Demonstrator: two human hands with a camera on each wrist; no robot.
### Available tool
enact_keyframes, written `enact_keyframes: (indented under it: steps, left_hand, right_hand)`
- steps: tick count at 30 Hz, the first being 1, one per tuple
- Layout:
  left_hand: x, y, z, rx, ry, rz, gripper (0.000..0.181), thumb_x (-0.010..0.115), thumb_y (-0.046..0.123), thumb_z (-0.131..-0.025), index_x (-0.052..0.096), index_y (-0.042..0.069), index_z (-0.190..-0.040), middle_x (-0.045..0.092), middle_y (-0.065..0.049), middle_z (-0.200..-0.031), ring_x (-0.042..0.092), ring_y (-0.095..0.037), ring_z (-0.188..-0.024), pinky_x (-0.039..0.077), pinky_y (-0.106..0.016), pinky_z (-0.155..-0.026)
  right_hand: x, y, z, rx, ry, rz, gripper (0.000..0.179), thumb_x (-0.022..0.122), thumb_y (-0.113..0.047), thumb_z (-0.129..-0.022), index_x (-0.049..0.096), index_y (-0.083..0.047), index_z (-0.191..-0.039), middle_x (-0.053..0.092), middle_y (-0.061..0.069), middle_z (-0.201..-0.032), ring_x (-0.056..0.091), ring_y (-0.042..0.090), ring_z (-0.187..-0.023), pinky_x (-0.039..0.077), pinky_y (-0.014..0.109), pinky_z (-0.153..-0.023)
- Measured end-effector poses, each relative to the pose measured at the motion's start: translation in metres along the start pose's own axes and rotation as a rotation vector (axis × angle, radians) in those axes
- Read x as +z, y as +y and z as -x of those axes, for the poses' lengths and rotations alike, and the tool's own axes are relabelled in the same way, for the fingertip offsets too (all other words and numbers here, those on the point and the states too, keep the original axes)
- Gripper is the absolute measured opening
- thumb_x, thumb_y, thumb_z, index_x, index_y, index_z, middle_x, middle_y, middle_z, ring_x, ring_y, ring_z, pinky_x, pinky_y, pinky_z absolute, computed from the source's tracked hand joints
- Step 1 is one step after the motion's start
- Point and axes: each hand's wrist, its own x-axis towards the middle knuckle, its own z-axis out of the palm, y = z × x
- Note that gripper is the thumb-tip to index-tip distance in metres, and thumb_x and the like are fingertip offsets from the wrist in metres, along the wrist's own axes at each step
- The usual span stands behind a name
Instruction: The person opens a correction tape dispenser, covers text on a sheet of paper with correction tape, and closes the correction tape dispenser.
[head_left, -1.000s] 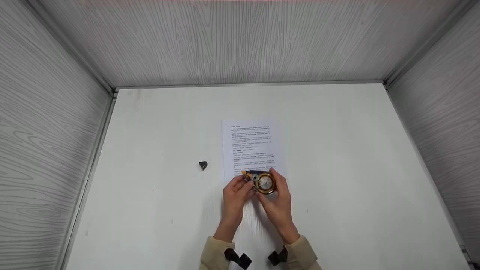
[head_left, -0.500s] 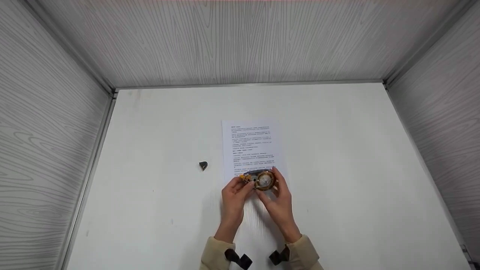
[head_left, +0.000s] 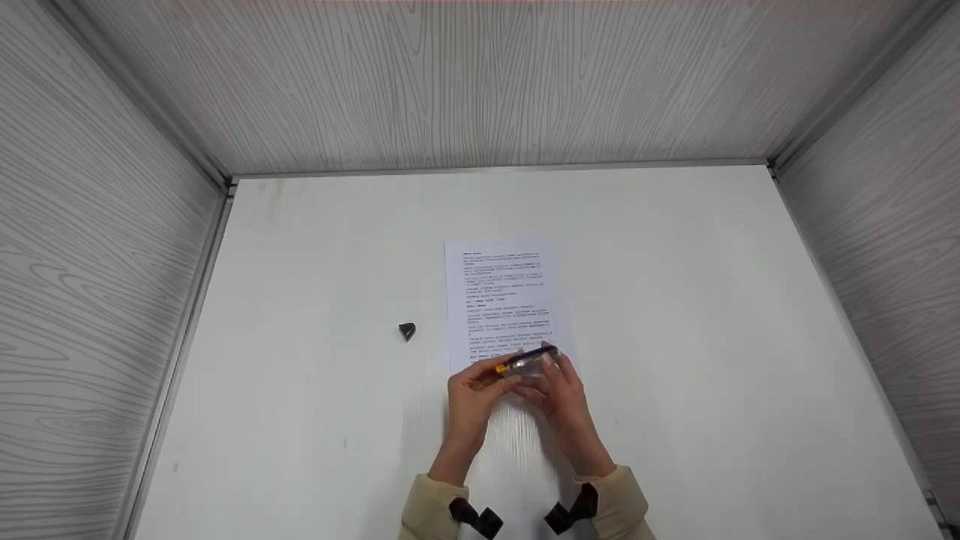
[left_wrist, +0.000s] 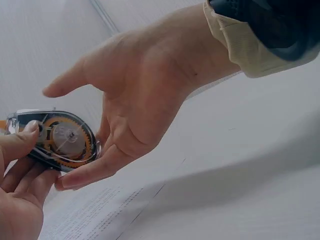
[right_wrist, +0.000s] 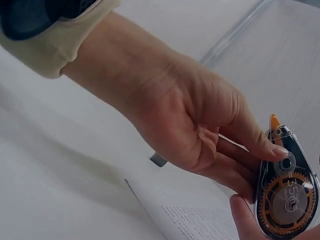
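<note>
A correction tape [head_left: 529,359] with an orange tip and clear case is held edge-up above the lower part of a printed sheet [head_left: 499,300]. My left hand [head_left: 471,394] pinches it near the tip, its thumb on the case, as the right wrist view also shows the correction tape [right_wrist: 287,192]. My right hand [head_left: 564,394] touches the round end. In the left wrist view, the right hand [left_wrist: 145,95] has its thumb raised off the correction tape [left_wrist: 65,137] and its other fingers rather straight against the round end.
A small black cap [head_left: 406,331] lies on the white table [head_left: 322,262], left of the sheet. Grey wood-grain walls [head_left: 487,90] enclose the table at the back and both sides.
The correction tape has turned from showing its flat side to edge-up, its round end swinging slightly away. My right hand has shifted its grip, its thumb lifting off. The cap has not moved.
</note>
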Motion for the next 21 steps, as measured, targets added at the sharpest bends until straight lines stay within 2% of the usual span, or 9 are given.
enact_keyframes:
  steps: [3, 6, 13, 18, 21]
  left_hand:
    - [-0.0008, -0.001, 0.0002, 0.052, -0.104, 0.0, 0.036, 0.077, -0.006, -0.08, 0.069, -0.009, -0.115, 0.069, -0.021, -0.116, 0.066, -0.034, -0.11, 0.054, -0.037, -0.091]
    - [-0.0006, -0.0015, 0.0007, 0.089, -0.165, -0.028, 0.035, 0.077, -0.003, -0.081, 0.069, -0.008, -0.115, 0.068, -0.021, -0.118, 0.066, -0.033, -0.112, 0.053, -0.038, -0.094]
    - [0.0025, -0.0003, 0.0017, 0.134, -0.199, -0.118, 0.033, 0.074, -0.008, -0.083, 0.069, -0.007, -0.116, 0.067, -0.019, -0.123, 0.062, -0.03, -0.119, 0.049, -0.036, -0.099]
    - [0.0027, -0.0008, 0.0014, 0.123, -0.209, -0.197, 0.043, 0.072, -0.012, -0.082, 0.064, -0.006, -0.124, 0.061, -0.02, -0.132, 0.053, -0.03, -0.13, 0.041, -0.035, -0.107]
    - [0.001, -0.0031, 0.0015, 0.133, -0.164, -0.344, 0.049, 0.075, -0.006, -0.082, 0.063, 0.002, -0.129, 0.06, -0.015, -0.135, 0.05, -0.027, -0.134, 0.037, -0.034, -0.111]
  right_hand:
    - [-0.0025, -0.0009, -0.0008, 0.027, -0.005, -0.055, 0.068, 0.052, -0.036, -0.104, 0.022, -0.002, -0.154, 0.049, 0.022, -0.139, 0.065, 0.024, -0.107, 0.053, 0.037, -0.093]
    - [-0.004, -0.0004, -0.0017, 0.038, 0.003, -0.08, 0.07, 0.054, -0.037, -0.102, 0.023, -0.001, -0.154, 0.044, 0.027, -0.144, 0.063, 0.025, -0.112, 0.053, 0.036, -0.094]
    - [-0.0048, 0.0029, 0.0011, 0.049, 0.046, -0.207, 0.068, 0.059, -0.033, -0.101, 0.028, 0.002, -0.15, 0.048, 0.021, -0.14, 0.06, 0.026, -0.117, 0.05, 0.036, -0.098]
    - [-0.0042, 0.0029, 0.0022, 0.042, 0.096, -0.301, 0.065, 0.061, -0.032, -0.1, 0.031, 0.002, -0.146, 0.055, 0.016, -0.125, 0.062, 0.024, -0.107, 0.052, 0.033, -0.094]
    - [-0.0039, 0.0023, 0.0014, 0.033, 0.105, -0.354, 0.066, 0.063, -0.031, -0.099, 0.031, 0.002, -0.146, 0.054, 0.016, -0.122, 0.062, 0.022, -0.101, 0.053, 0.032, -0.091]
